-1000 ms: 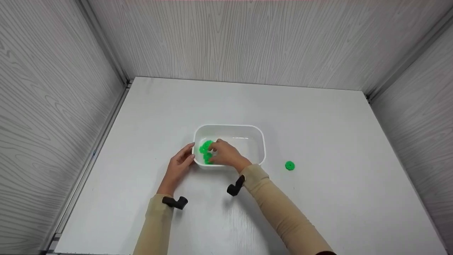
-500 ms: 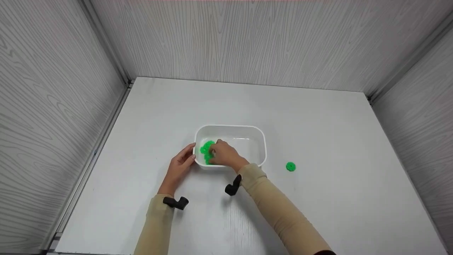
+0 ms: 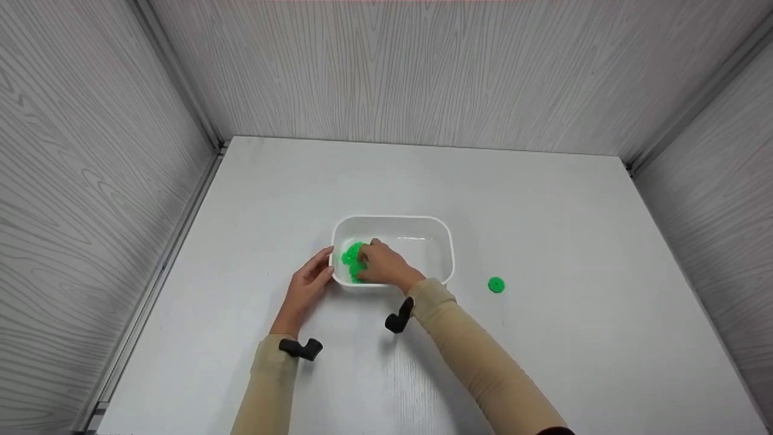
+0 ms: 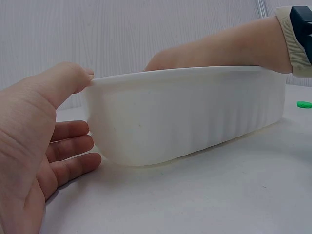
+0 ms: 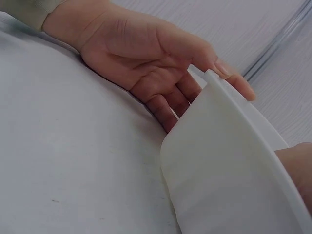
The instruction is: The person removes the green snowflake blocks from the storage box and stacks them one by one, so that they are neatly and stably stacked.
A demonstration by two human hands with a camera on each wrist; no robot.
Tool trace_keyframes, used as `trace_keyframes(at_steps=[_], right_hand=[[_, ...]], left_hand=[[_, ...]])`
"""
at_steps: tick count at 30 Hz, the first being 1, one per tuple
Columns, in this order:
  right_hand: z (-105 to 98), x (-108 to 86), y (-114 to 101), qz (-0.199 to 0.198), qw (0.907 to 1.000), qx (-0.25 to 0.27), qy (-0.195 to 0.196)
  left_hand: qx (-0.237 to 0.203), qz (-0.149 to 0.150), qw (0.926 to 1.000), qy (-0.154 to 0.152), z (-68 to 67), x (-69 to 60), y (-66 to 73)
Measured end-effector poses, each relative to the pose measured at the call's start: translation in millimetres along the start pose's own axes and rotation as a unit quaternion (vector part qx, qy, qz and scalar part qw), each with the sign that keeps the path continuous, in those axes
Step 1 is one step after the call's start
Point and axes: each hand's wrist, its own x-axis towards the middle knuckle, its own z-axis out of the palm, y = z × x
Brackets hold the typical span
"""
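Note:
A white container (image 3: 426,257) stands on the white table, with several green pieces (image 3: 350,255) at its left end. My left hand (image 3: 305,293) holds that end from outside; in the left wrist view the left hand (image 4: 39,122) has its thumb at the rim of the container (image 4: 185,112) and its fingers beside the wall. My right hand (image 3: 386,264) reaches inside, fingers and thumb curled around some green pieces; the fingertips are partly hidden. In the right wrist view the left hand (image 5: 146,58) grips the rim of the container (image 5: 224,161), and the green pieces are out of sight.
A single green disc (image 3: 496,284) lies on the table right of the container, also seen at the right edge of the left wrist view as a green disc (image 4: 304,105). Wood-grain panels (image 3: 386,72) surround the table at the back and both sides.
My right hand's fingers have shifted slightly over the green pieces inside the container. The left hand keeps its place at the container's left end.

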Motion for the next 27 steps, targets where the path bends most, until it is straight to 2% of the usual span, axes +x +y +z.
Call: trace_keyframes(at_steps=[6, 13, 20, 27], right_hand=[[-6.8, -1.3, 0.2, 0.029, 0.9993, 0.022, 0.008], [-14.9, -8.1, 2.3, 0.012, 0.9977, 0.055, 0.039], [-16.7, -16.9, 12.5, 0.006, 0.994, 0.089, 0.064], [-19.7, -31.7, 20.8, -0.03, 0.9877, 0.115, 0.101]], left_hand=[[0.003, -0.004, 0.9999, 0.011, -2.7, 3.6, -17.5], [0.004, 0.004, 0.9999, 0.015, -2.0, 4.3, -21.6], [0.004, -0.016, 0.9999, -0.003, 2.5, -1.7, 4.2], [0.007, 0.003, 1.0, -0.001, 2.4, -2.3, 2.8]])
